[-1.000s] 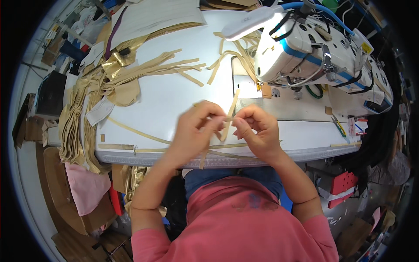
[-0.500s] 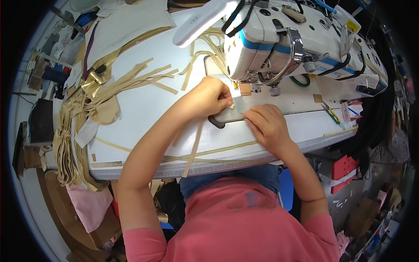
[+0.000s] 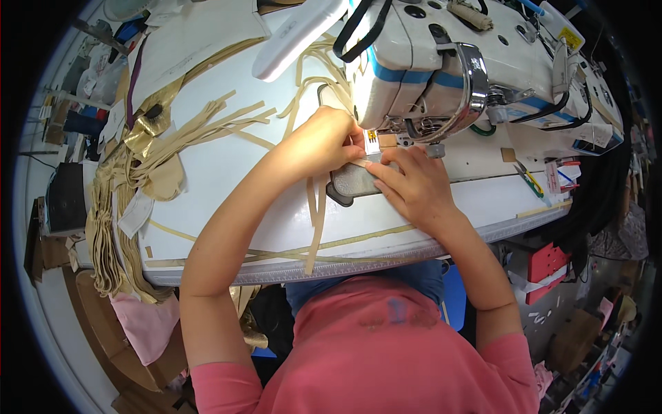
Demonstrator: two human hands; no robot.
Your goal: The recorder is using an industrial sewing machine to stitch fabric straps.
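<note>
Close to the needle area of a white sewing machine, my left hand is closed, its fingertips pinching a narrow beige fabric strip. The tails of that strip and another one hang below this hand toward the table's front edge. My right hand meets it from the right. Its bent fingers close on the strip's short end just in front of the presser foot, above the machine's metal bed plate. Part of the strip is hidden under my fingers.
Loose beige strips and a draped bundle lie at the left. A white lamp hangs over the table. Yellow-green snips rest at the right. A ruler tape runs along the front edge, with long strips beside it.
My right hand has moved up and left to the strip's end, beside my left fingertips. The hanging strip tails have shifted slightly right.
</note>
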